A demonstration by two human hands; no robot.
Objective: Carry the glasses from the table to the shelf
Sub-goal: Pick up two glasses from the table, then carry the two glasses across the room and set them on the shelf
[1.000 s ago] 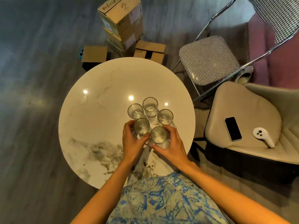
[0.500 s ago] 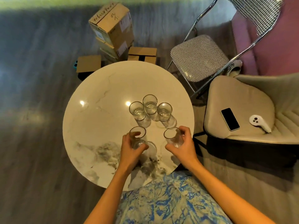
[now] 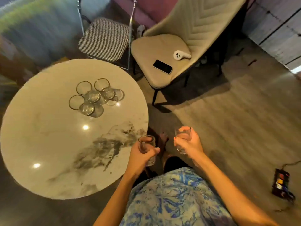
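My left hand (image 3: 140, 158) grips a clear glass (image 3: 146, 143) just past the right rim of the round marble table (image 3: 48, 144). To its right, over the floor, my right hand (image 3: 189, 146) holds a second clear glass (image 3: 182, 134). Both glasses are lifted off the table and roughly upright. Three more glasses (image 3: 95, 95) stand clustered on the far part of the tabletop. No shelf is in view.
A beige padded chair (image 3: 164, 46) carrying a black phone (image 3: 162, 66) and a white controller (image 3: 181, 54) stands beyond my hands. A checkered folding chair (image 3: 104, 39) sits behind the table. A power strip (image 3: 280, 183) lies on the floor at right.
Both hands lifted one glass each from the cluster and carried them off the table's right side. The view has swung to the right; three glasses stay on the table.
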